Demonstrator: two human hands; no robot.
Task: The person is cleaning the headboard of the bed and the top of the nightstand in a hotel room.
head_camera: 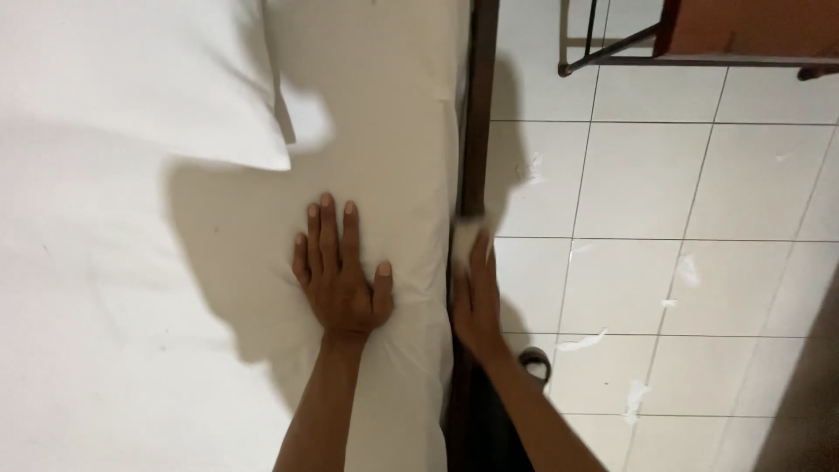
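- Left hand (pixel 341 278) lies palm down on the smooth white cotton bed sheet (pixel 131 332), fingers spread flat and open, gripping nothing; it presses near the mattress edge.
- Right hand (pixel 476 293) sits at the side of the mattress, down in the gap against the dark brown wooden bed frame (pixel 479 105). Its fingers point forward along the edge, touching a bunched bit of white sheet at the fingertips; cannot tell whether they are closed on the cloth or only pushing at it.
- The sheet covers the whole mattress top and drops over the right edge, between the two hands.
- Plump white rectangular pillow (pixel 131 79) rests at the head of the bed, well ahead of the left hand, one corner hanging toward the edge.
- Pale square-tiled floor (pixel 664 183) right of the frame, with scattered white scraps.
- Dark metal-legged piece of furniture (pixel 612 54) stands at top right.
- A dark sandal toe (pixel 535 360) shows beside the right forearm.
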